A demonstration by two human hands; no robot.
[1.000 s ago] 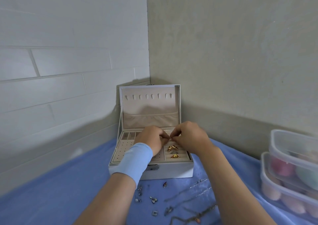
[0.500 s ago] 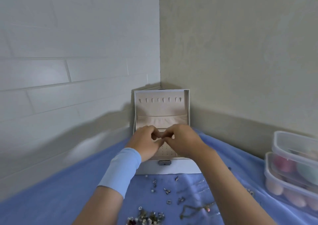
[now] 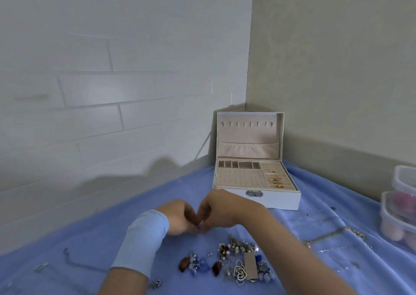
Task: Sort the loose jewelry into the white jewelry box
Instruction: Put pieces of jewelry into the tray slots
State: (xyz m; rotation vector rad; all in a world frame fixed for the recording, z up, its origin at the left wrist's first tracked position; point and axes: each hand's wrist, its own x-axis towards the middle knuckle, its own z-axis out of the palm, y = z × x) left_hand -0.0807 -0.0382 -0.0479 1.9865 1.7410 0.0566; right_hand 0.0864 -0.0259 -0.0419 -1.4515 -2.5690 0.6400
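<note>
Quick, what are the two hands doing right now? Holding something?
Left hand: fingers curled, pinching a tiny piece, too small to name.
Right hand: curled, pinching the same tiny piece.

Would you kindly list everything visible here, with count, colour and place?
jewelry box: one, white with beige lining, lid open, in the far corner on the cloth
rings: a few, gold, box's right compartment
loose jewelry: many pieces, silver, blue and amber, on the near cloth
chains: several, silver, cloth's left and right
cloth: one, blue, under everything
containers: two, clear, stacked at the right edge, pink things inside
walls: two, white tiled on the left, beige on the right
wristband: one, light blue, left wrist
left hand: one, fingers curled, low over the cloth
right hand: one, fingertips meeting the left's
</note>
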